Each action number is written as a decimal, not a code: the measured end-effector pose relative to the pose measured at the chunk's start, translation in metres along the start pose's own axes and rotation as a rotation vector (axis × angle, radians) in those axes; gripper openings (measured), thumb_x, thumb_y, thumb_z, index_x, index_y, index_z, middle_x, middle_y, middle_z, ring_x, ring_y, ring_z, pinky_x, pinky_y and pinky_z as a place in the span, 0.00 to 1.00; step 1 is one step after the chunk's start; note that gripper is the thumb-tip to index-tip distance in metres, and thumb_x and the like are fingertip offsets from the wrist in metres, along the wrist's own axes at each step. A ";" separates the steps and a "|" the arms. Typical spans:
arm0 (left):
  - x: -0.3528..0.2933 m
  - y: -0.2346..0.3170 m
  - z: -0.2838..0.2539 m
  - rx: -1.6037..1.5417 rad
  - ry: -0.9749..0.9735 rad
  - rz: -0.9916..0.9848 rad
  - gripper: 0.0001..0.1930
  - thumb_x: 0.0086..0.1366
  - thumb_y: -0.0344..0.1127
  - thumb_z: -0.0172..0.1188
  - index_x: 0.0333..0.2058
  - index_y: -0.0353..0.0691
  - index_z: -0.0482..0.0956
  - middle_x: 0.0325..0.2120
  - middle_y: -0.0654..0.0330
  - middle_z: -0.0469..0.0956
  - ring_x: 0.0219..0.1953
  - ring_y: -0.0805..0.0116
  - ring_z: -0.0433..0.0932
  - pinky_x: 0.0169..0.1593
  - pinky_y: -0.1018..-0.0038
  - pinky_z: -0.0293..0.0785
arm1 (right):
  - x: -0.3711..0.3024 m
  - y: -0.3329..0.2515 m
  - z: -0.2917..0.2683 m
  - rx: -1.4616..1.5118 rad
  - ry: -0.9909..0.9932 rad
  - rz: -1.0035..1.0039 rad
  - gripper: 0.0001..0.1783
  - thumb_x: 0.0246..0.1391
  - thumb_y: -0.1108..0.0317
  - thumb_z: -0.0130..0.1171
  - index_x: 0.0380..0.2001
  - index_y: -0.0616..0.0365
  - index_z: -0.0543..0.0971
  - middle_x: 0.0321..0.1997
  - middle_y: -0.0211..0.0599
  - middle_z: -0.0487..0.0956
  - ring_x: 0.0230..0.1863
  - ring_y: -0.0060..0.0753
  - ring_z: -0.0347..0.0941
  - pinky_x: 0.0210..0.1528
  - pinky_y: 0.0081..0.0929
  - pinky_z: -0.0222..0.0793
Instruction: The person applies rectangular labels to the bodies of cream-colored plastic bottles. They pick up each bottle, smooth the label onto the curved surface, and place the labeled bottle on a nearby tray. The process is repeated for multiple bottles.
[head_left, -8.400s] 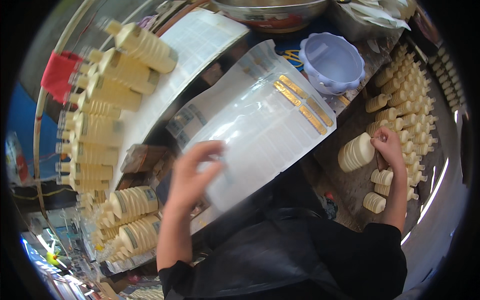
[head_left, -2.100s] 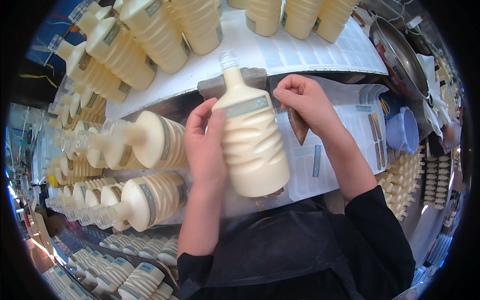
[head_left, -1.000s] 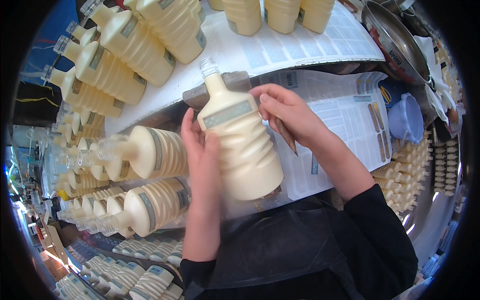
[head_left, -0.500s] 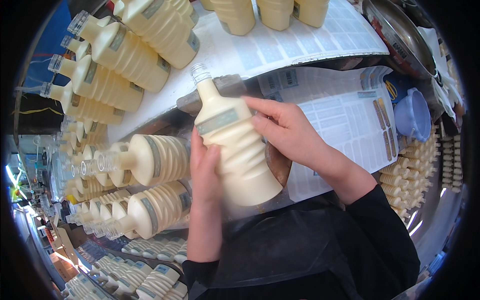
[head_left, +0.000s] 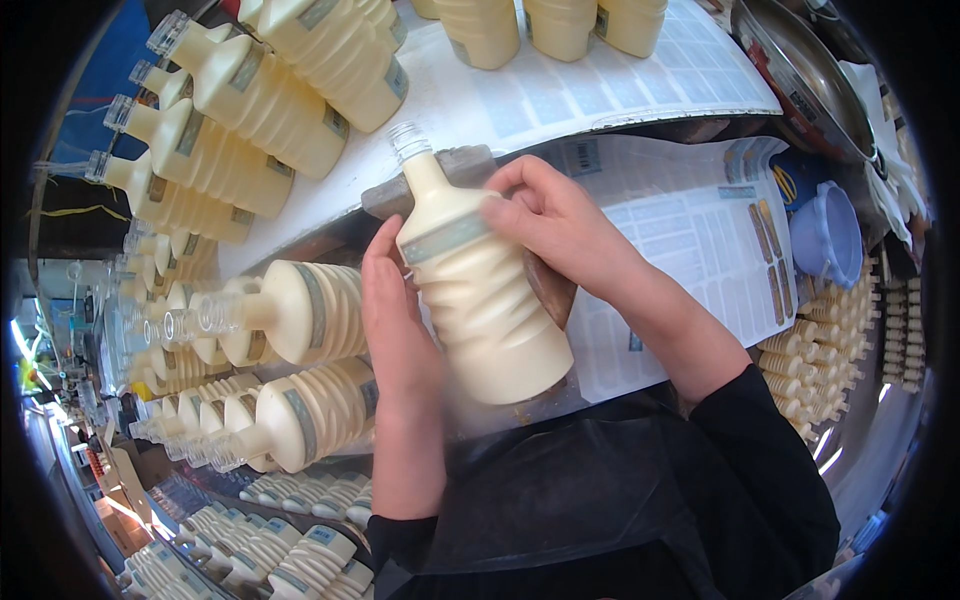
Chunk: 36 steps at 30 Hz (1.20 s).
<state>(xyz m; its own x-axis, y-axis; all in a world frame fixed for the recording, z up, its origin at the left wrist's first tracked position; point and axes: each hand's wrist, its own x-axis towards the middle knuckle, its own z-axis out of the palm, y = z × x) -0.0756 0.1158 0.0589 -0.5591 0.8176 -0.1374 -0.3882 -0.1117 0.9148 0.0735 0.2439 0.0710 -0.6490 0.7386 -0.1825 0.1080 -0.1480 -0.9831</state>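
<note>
A cream plastic bottle [head_left: 490,310] with ribbed sides and a clear threaded neck lies tilted before me, its neck pointing away. Across its shoulder runs a grey-green label band [head_left: 445,238]. My right hand [head_left: 550,222] grips the bottle's right shoulder, thumb pressed at the band's right end and fingers bent. Along the left side stands my left hand [head_left: 395,315], fingers stretched upward beside the band's left end; its thumb is off the bottle's front. A brown block [head_left: 550,290] shows under the bottle's right side, and a grey block [head_left: 385,198] behind its neck.
Similar bottles [head_left: 310,310] lie stacked at left, and more [head_left: 265,100] stand at the far left. A label sheet [head_left: 680,240] spreads at right; another covers the white board [head_left: 430,90] behind. Further right are a blue bucket [head_left: 828,235] and a metal pan [head_left: 800,70].
My left hand has shifted slightly left, its thumb coming off the bottle's front. The right fingers have bent and the thumb has slid left onto the band. The bottle has moved slightly right.
</note>
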 end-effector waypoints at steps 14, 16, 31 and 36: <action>0.010 -0.009 0.000 -0.051 0.055 0.008 0.15 0.78 0.36 0.51 0.57 0.35 0.72 0.49 0.54 0.80 0.50 0.68 0.81 0.56 0.69 0.79 | 0.001 0.000 0.005 -0.015 0.048 -0.003 0.14 0.66 0.61 0.62 0.46 0.60 0.74 0.29 0.24 0.79 0.31 0.10 0.72 0.33 0.14 0.67; 0.009 -0.008 0.002 -0.054 0.057 0.002 0.15 0.78 0.36 0.51 0.56 0.35 0.72 0.49 0.54 0.80 0.50 0.68 0.81 0.56 0.69 0.79 | 0.001 0.001 0.004 -0.014 0.034 0.000 0.14 0.67 0.61 0.62 0.46 0.60 0.74 0.30 0.25 0.80 0.32 0.11 0.73 0.35 0.15 0.68; -0.016 -0.010 -0.011 0.059 -0.196 -0.078 0.29 0.76 0.41 0.49 0.70 0.34 0.58 0.63 0.51 0.70 0.64 0.62 0.72 0.67 0.65 0.67 | -0.040 -0.003 -0.006 0.005 0.069 -0.086 0.20 0.68 0.66 0.53 0.57 0.66 0.79 0.41 0.34 0.83 0.42 0.20 0.76 0.47 0.22 0.72; -0.022 0.000 0.002 0.056 -0.134 -0.117 0.30 0.72 0.33 0.54 0.70 0.34 0.59 0.61 0.52 0.73 0.61 0.64 0.74 0.65 0.67 0.70 | -0.039 0.004 -0.002 0.010 0.076 -0.066 0.22 0.67 0.69 0.52 0.62 0.62 0.78 0.32 0.23 0.78 0.34 0.11 0.69 0.37 0.13 0.67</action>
<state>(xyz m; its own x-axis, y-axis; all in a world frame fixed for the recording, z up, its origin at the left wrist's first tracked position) -0.0616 0.0989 0.0630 -0.4085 0.8915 -0.1959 -0.4012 0.0174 0.9158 0.1010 0.2155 0.0739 -0.5957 0.7944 -0.1182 0.0590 -0.1035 -0.9929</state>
